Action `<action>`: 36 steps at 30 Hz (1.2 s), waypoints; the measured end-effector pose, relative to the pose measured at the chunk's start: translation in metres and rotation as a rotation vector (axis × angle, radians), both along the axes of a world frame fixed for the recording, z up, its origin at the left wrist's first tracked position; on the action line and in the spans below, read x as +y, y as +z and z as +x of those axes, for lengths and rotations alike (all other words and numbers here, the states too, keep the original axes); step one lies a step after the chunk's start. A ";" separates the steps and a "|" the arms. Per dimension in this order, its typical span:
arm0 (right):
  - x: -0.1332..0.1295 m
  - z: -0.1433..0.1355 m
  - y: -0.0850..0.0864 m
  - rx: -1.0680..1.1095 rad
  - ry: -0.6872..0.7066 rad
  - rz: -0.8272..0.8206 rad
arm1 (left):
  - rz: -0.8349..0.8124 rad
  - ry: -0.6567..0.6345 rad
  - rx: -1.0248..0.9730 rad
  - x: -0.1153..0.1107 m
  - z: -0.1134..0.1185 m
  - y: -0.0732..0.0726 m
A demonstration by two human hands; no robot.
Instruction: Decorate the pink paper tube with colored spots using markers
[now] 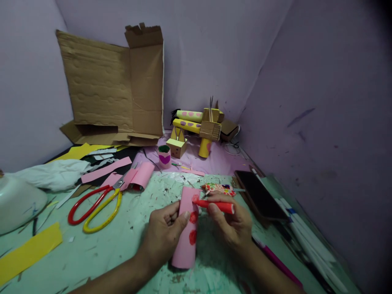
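Observation:
My left hand (163,237) grips a pink paper-covered tube (186,241) lying lengthwise on the green work surface (101,253). Three red dots run down the tube's right side. My right hand (231,224) holds a red marker (214,205) sideways, its tip touching the topmost dot near the tube's far end. A patterned wrapped stick (219,188) lies just beyond the marker.
Red-and-yellow scissors (96,206) and a pink paper roll (141,176) lie to the left. A dark phone (259,196) sits to the right. Yellow cardboard models (199,126) and a flattened carton (113,85) stand at the back. White cloth (52,173) and a yellow strip (29,252) lie at far left.

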State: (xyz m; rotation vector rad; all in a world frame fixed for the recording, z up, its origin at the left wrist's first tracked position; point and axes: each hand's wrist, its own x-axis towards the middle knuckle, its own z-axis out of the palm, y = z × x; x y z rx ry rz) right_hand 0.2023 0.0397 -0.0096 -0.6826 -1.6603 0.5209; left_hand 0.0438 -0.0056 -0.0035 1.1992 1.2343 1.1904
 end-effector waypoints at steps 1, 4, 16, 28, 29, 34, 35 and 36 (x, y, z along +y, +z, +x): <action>0.000 0.000 0.000 0.002 0.004 0.002 | -0.004 -0.001 -0.001 0.000 0.000 0.000; 0.001 0.002 -0.002 0.013 -0.013 -0.001 | -0.016 0.003 -0.008 -0.001 0.000 0.000; 0.003 0.006 -0.003 0.009 -0.033 -0.031 | -0.010 0.004 0.029 0.000 0.000 -0.001; 0.003 0.007 -0.001 0.018 -0.068 -0.046 | -0.022 0.006 0.050 -0.001 -0.001 0.004; 0.002 0.007 -0.001 0.011 -0.050 -0.041 | -0.024 0.006 0.049 -0.001 0.000 0.005; 0.002 0.006 0.002 0.007 -0.049 -0.026 | -0.015 0.000 0.039 -0.001 0.000 0.004; 0.002 0.006 0.002 0.008 -0.063 -0.028 | -0.016 0.003 0.044 -0.001 0.000 0.004; 0.002 0.006 0.002 0.007 -0.067 -0.029 | -0.017 0.005 0.049 0.000 0.000 0.004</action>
